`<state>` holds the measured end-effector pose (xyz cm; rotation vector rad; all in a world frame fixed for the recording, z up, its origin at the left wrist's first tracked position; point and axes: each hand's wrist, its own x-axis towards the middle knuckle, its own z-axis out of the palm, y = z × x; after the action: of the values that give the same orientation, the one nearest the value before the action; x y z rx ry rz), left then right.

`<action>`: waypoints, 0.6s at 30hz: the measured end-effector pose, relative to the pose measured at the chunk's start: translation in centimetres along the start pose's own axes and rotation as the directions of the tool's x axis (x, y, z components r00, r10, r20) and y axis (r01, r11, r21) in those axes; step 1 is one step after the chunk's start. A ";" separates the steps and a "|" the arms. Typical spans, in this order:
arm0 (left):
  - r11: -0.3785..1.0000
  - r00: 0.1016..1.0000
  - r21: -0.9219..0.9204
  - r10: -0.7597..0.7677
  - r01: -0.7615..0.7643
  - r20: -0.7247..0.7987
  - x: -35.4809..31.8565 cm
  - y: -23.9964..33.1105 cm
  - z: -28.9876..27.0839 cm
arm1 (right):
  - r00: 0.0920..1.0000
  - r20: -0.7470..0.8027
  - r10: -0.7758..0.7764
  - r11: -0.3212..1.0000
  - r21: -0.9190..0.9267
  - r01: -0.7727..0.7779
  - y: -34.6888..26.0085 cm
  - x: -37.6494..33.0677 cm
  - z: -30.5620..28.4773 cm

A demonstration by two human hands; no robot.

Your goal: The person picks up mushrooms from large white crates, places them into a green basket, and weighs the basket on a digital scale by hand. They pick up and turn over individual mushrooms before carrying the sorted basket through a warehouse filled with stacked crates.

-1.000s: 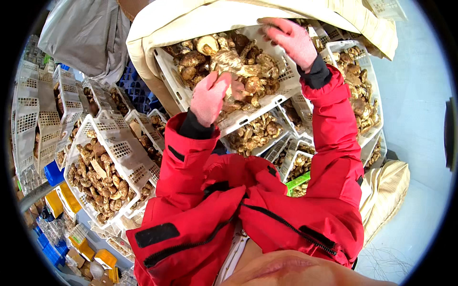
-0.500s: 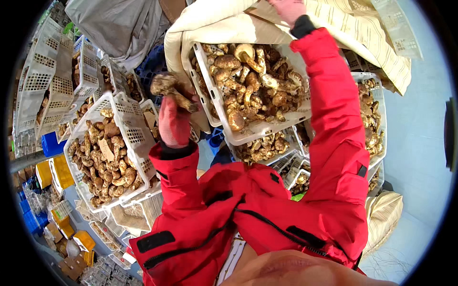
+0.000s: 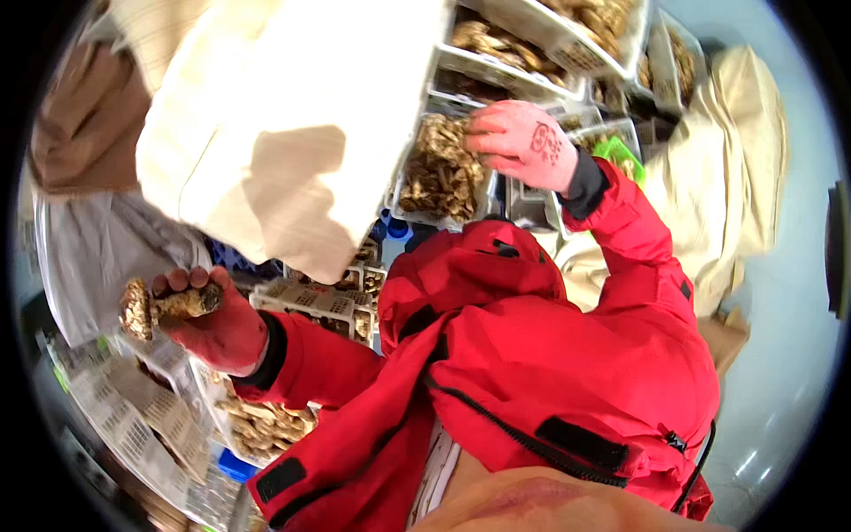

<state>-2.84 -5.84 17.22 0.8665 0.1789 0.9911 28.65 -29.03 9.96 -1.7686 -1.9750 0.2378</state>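
Note:
My left hand, in a pink glove, is closed round the stem of a large mushroom, held out at the left with its brown scaly cap beyond the fingers. My right hand, also gloved in pink, is over the right side of a white crate of mushrooms. Its fingers look stretched out and slightly bent, with nothing visible in them. Whether the fingertips touch the mushrooms is hard to tell.
A large cream cloth spreads across the upper left, with a grey cover beside it. More mushroom crates stand at the top right. Another crate of mushrooms is at the lower left. A cream cloth hangs on the right.
My view has turned. My right hand has come off the cloth at the top and down over a crate. The cream cloth now hides the big crate; my left hand still holds the mushroom.

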 end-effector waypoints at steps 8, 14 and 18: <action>0.823 0.787 0.185 -0.568 0.537 0.241 -6.6 -14.8 8.7 | 0.170 0.067 0.983 0.064 0.746 -0.662 3.6 -27.7 19.1; 0.462 0.416 0.283 -0.885 0.840 0.210 -13.8 -29.0 15.9 | -0.390 0.392 0.833 -0.332 0.919 0.214 -2.0 -48.9 32.0; 0.362 0.298 0.239 -0.917 0.901 0.267 -17.2 -34.1 15.7 | -0.198 0.635 0.747 -0.445 0.698 0.561 -0.3 -52.2 33.9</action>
<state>17.77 -36.83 -0.65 0.7811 0.3339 -0.3074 15.80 -73.69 -31.49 -0.7892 1.0691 0.5681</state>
